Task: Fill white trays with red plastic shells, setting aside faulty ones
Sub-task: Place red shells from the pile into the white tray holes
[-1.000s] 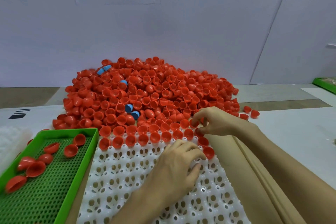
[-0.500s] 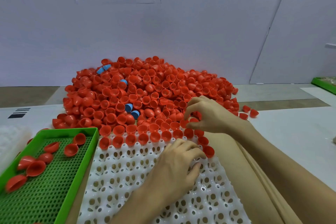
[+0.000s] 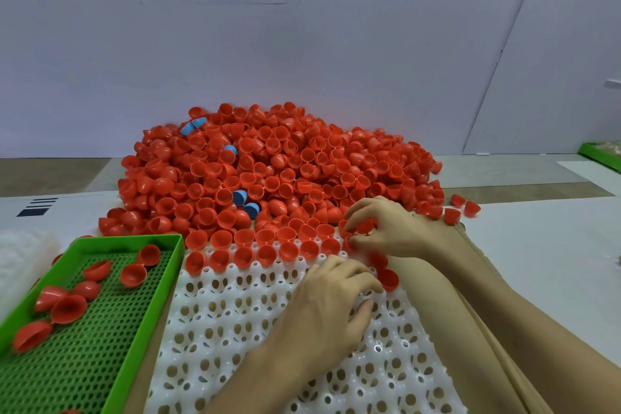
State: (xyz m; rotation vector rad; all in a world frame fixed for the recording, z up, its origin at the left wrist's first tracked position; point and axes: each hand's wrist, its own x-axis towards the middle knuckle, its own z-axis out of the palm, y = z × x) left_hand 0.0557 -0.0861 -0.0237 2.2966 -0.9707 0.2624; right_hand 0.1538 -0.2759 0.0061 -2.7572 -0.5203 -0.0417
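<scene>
Green tray (image 3: 134, 239), left: loose red shells on its mesh.
White tray (image 3: 235, 329), centre: far rows filled; pile (image 3: 268, 171) behind, a few blue pieces (image 3: 239, 197) among it.
Left hand (image 3: 326, 309): palm down on white tray, fingers curled; contents cannot be told.
Right hand (image 3: 393, 228): at pile's near edge, fingers pinching a shell (image 3: 364, 227).

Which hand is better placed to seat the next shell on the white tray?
Probably right. The right hand pinches a red shell beside the filled rows of the white tray. The left hand rests on that tray with no shell visible in it.
</scene>
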